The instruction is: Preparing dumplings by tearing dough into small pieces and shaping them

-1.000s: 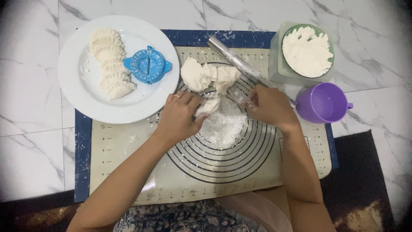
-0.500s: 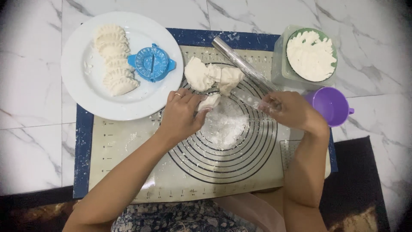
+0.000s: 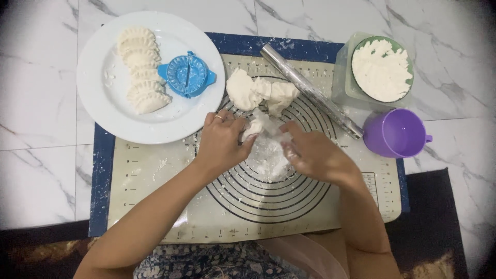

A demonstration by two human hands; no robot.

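Both hands: my left hand and right hand pinch one small dough piece, soft and floury.
Mat: ringed baking mat beneath.
Dough lump: just beyond the piece.

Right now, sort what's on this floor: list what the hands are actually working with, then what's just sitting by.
In use:
- left hand and right hand, both on a small dough piece
- floured baking mat under them
- dough lump just beyond

Sitting by:
- rolling pin
- flour bowl
- purple cup
- white plate with shaped dumplings and blue dumpling press
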